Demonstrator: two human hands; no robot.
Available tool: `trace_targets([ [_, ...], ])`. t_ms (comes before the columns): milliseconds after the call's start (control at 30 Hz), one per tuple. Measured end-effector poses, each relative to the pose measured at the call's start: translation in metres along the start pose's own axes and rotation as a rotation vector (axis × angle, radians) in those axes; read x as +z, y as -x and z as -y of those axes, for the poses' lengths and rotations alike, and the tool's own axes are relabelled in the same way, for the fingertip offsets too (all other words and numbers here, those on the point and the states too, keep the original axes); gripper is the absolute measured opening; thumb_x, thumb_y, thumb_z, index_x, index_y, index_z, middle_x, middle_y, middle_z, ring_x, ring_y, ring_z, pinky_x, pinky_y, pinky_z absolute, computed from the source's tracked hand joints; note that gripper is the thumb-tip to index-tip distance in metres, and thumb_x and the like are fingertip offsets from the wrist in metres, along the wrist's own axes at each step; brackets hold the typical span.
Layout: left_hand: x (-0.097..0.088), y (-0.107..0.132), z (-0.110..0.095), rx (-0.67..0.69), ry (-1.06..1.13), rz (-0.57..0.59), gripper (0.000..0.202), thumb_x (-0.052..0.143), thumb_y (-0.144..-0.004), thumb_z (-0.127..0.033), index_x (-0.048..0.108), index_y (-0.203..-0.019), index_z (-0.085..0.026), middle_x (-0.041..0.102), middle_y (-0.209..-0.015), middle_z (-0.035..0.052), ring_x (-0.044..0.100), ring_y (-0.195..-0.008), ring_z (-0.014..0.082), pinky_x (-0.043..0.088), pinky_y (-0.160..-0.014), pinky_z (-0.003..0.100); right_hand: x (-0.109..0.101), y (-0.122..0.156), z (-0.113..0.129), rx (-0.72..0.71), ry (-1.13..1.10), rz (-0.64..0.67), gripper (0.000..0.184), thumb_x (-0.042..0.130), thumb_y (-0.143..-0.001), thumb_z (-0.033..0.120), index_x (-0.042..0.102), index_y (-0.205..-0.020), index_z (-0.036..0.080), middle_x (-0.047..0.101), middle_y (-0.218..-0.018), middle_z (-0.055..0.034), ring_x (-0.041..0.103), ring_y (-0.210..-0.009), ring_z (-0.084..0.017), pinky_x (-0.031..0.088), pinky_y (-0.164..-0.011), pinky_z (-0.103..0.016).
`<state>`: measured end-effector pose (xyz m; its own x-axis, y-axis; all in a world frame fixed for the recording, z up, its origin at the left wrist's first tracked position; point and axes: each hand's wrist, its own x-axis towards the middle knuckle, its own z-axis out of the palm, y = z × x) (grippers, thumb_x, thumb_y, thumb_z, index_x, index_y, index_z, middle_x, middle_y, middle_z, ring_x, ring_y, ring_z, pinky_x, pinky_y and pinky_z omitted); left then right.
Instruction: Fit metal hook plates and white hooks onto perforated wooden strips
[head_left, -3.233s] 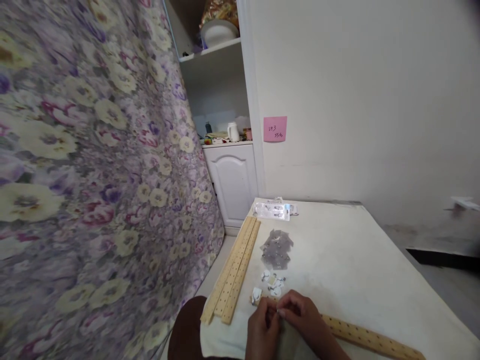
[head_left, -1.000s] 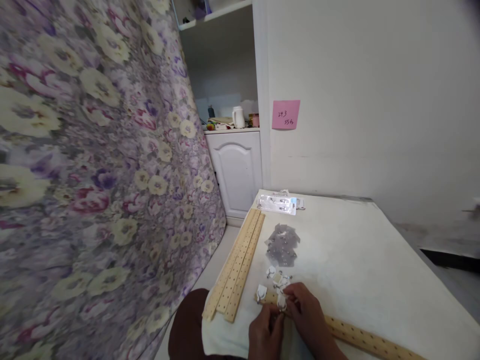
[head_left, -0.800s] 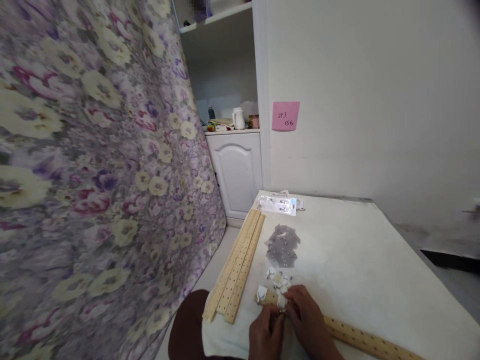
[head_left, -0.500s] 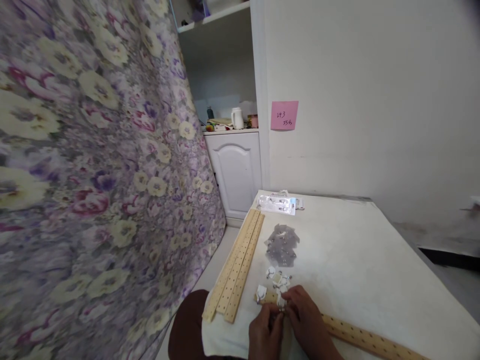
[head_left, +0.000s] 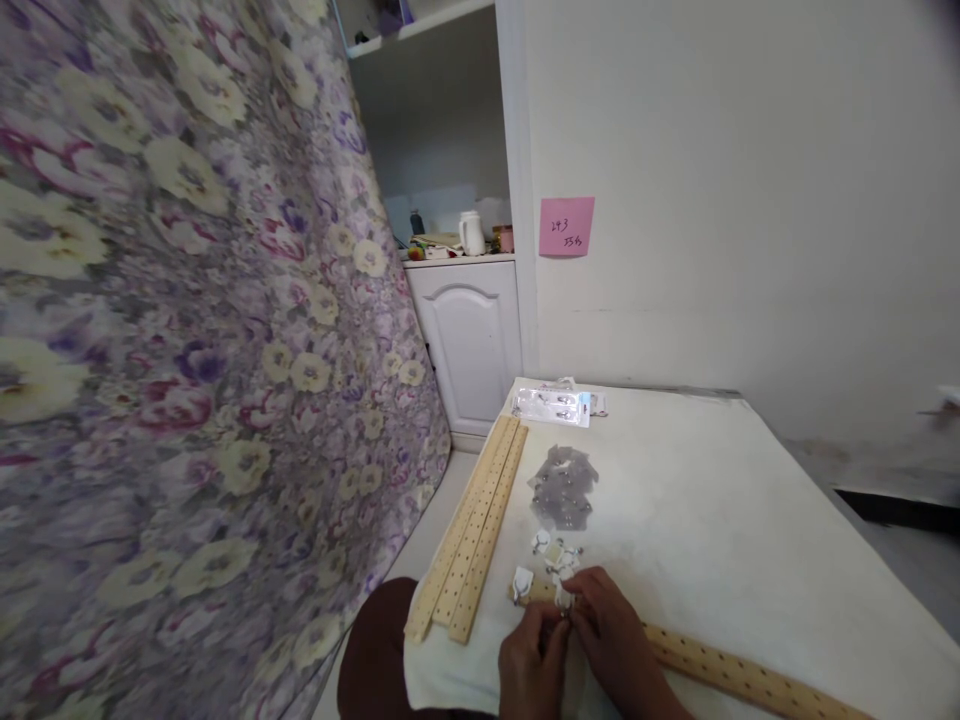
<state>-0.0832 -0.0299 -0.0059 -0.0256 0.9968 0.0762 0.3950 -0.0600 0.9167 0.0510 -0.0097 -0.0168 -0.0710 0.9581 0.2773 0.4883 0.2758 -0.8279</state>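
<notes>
My left hand (head_left: 534, 657) and my right hand (head_left: 613, 635) meet at the near edge of the white table (head_left: 720, 520). Both are closed in a pinch over the left end of a perforated wooden strip (head_left: 739, 676) that runs off to the right. A small white clip piece (head_left: 564, 599) shows just above the fingertips of both hands; what each hand grips is too small to name. More small white clips (head_left: 551, 556) lie scattered just beyond the hands.
Three perforated wooden strips (head_left: 474, 530) lie side by side along the table's left edge. A pile of small grey plastic bags (head_left: 564, 487) and a clear packet (head_left: 553, 405) lie farther back. A floral curtain (head_left: 172, 350) hangs at left; a white cabinet (head_left: 469, 345) and a pink note (head_left: 566, 226) are behind.
The hands have stayed together at the strip's end, with small finger movements. The view has shifted slightly.
</notes>
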Motion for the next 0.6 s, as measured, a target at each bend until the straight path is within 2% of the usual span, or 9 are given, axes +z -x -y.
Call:
trace_targets([
  [233, -0.0001, 0.0007, -0.0014, -0.002, -0.002, 0.003, 0.019, 0.051, -0.084, -0.034, 0.063, -0.083, -0.020, 0.069, -0.078, 0.0018, 0.062, -0.074, 0.0173, 0.045, -0.069, 0.024, 0.0013, 0.0025, -0.0011, -0.034, 0.030, -0.025, 0.029, 0.043, -0.079, 0.010, 0.059, -0.100, 0.021, 0.059, -0.104, -0.0070, 0.056, -0.101, -0.018, 0.045, -0.091, -0.030],
  [433, -0.0024, -0.0004, -0.0002, 0.031, -0.010, 0.034, 0.020, 0.050, -0.085, -0.036, 0.063, -0.086, -0.021, 0.069, -0.082, 0.0017, 0.063, -0.078, 0.0174, 0.046, -0.072, 0.025, 0.0031, 0.0005, -0.0058, -0.069, 0.054, 0.022, 0.022, 0.044, -0.079, 0.009, 0.057, -0.092, 0.020, 0.058, -0.100, -0.0069, 0.055, -0.097, -0.019, 0.046, -0.088, -0.032],
  [600, -0.0023, -0.0003, 0.0029, 0.032, -0.028, 0.038, 0.019, 0.051, -0.084, -0.035, 0.064, -0.084, -0.021, 0.068, -0.078, 0.0010, 0.062, -0.074, 0.0169, 0.046, -0.069, 0.024, 0.0036, -0.0001, -0.0058, -0.071, 0.066, 0.035, 0.023, 0.042, -0.080, 0.007, 0.057, -0.091, 0.021, 0.059, -0.099, -0.0068, 0.055, -0.096, -0.019, 0.046, -0.086, -0.033],
])
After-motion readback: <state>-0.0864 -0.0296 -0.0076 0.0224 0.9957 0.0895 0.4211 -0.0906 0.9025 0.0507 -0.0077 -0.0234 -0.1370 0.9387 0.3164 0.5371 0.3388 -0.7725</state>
